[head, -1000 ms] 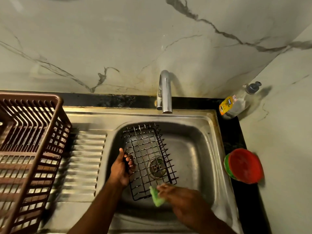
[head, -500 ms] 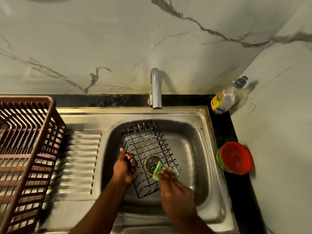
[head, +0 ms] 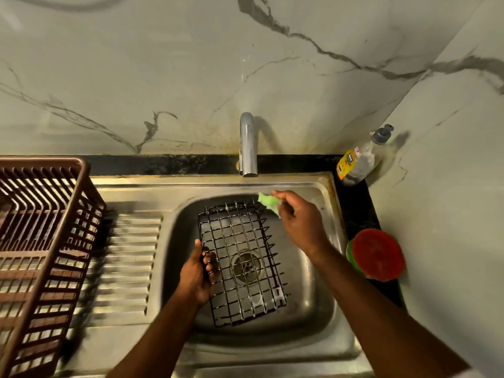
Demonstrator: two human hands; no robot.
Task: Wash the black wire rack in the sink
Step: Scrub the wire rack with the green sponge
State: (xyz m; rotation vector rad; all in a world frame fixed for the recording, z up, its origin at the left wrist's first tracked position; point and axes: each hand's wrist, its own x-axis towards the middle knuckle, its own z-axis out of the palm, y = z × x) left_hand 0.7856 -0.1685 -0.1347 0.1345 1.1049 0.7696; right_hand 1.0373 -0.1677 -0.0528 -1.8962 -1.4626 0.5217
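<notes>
Down in the sink (head: 321, 296), the black wire rack (head: 241, 266) is being steadied by the left hand (head: 197, 274) gripping its left edge, while the green sponge (head: 268, 202) is being pinched in the right hand (head: 298, 223) at the far right corner for scrubbing.

Steel sink (head: 321, 186) holds wire rack (head: 240, 266) (basket (head: 46, 241) on drainboard).

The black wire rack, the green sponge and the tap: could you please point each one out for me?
black wire rack (head: 240, 242): head view, on a grid wire left of the drain.
green sponge (head: 266, 201): head view, on its bare left part.
tap (head: 248, 148): head view, on the spout's upright stretch.
</notes>
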